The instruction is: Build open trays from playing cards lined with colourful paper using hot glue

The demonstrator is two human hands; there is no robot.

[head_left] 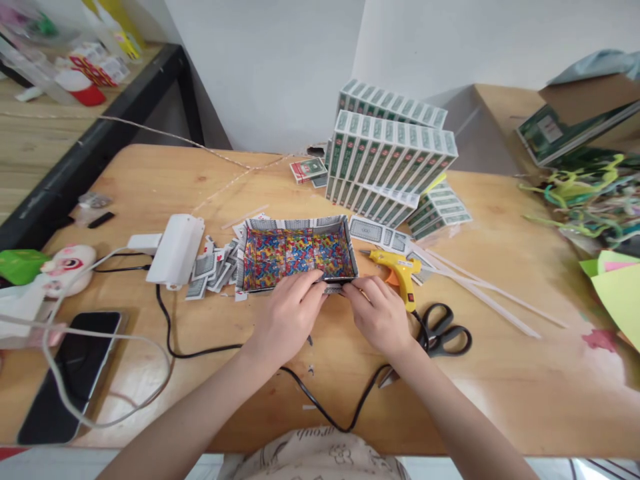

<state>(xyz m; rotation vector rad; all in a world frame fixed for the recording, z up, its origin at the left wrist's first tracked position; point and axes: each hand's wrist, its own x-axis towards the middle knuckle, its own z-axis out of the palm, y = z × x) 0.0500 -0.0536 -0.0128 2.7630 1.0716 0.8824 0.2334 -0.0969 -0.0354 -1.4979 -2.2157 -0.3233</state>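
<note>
A shallow box made of playing cards lies on the wooden table, its inside covered in colourful patterned cards. My left hand and my right hand both pinch the box's near wall, fingers closed on a small folded card piece between them. A yellow glue gun rests just right of my right hand, its black cord running under my wrists. Loose cards lie scattered left of the box.
Stacked card packs stand behind the box. Black scissors and clear glue sticks lie to the right. A white power adapter, a phone and cables sit on the left; paper scraps far right.
</note>
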